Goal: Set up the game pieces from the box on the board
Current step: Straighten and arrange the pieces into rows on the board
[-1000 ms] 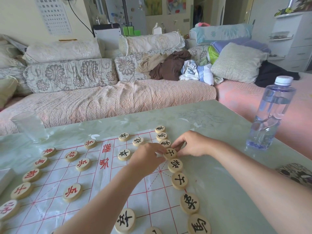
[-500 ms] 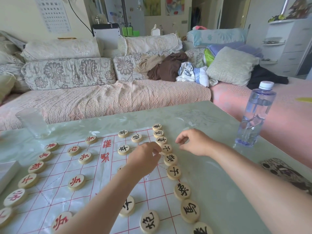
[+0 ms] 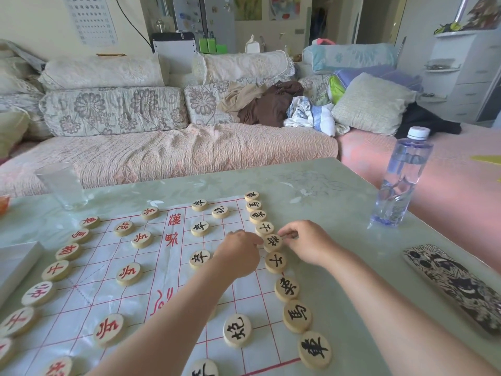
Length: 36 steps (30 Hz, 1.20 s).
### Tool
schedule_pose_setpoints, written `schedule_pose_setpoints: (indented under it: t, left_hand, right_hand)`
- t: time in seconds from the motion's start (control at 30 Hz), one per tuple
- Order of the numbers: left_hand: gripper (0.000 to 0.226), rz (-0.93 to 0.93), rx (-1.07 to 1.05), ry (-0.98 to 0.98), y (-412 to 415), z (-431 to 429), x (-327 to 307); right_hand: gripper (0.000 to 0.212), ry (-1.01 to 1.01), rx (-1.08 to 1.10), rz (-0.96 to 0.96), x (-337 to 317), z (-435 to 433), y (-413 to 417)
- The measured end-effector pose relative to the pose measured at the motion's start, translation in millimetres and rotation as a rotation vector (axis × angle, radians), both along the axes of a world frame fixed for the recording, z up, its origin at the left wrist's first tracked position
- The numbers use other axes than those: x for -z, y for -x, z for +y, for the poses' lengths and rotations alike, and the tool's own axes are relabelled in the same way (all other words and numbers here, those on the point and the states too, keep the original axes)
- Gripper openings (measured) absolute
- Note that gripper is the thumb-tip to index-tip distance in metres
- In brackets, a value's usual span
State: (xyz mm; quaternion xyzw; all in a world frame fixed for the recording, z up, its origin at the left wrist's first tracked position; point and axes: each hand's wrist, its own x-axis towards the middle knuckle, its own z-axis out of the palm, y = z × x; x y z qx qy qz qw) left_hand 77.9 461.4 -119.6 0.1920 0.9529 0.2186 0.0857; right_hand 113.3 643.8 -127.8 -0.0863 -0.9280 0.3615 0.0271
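Board [image 3: 89, 290] lies flat on the table [image 3: 325, 191], a white sheet with a red grid. Red pieces [image 3: 129, 273] are set out on its left half, most in a column down the left edge. Black pieces [image 3: 286, 289] are on the right half, most in a column down the right edge, a few further in.

Both hands meet at one piece [image 3: 273, 243] in the middle of that right column, lying flat, black character up. Left hand [image 3: 238, 256] comes from the board side, fingers curled, one fingertip against the piece's left rim. Right hand [image 3: 306, 246] comes from the table side, thumb and forefinger tips together at the piece's upper right rim. Cannot tell whether they actually nip it or just touch.

Box [image 3: 13, 264] sits at the far left, partly out of view, touching the board edge. Glass [image 3: 63, 185] stands at the table's far left. Bottle [image 3: 401, 180] is upright at the far right, capped. A patterned case [image 3: 458, 289] lies flat near the right edge. Sofa [image 3: 162, 153] behind.
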Motion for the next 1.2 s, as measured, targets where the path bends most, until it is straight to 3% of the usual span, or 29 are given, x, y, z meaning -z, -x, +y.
schedule_pose_setpoints:
  t: [0.33,0.47,0.73,0.83,1.2]
  left_hand:
    - [0.040,0.019,-0.001,0.000,3,1,1]
    - [0.047,-0.009,0.022,0.020,6,1,-1]
    - [0.041,0.038,0.007,0.021,4,-1,1]
    - [0.043,0.030,0.019,0.006,6,0,-1]
    - [0.032,0.017,-0.026,-0.213,12,-3,4]
  right_hand:
    - [0.014,0.029,-0.049,-0.027,-1,4,3]
    - [0.030,0.053,-0.046,-0.048,-4,3,1]
    - [0.019,-0.036,-0.078,-0.021,-4,2,2]
    - [0.033,-0.001,-0.058,-0.019,-5,4,3]
    - [0.032,-0.026,-0.147,-0.008,-4,4,9]
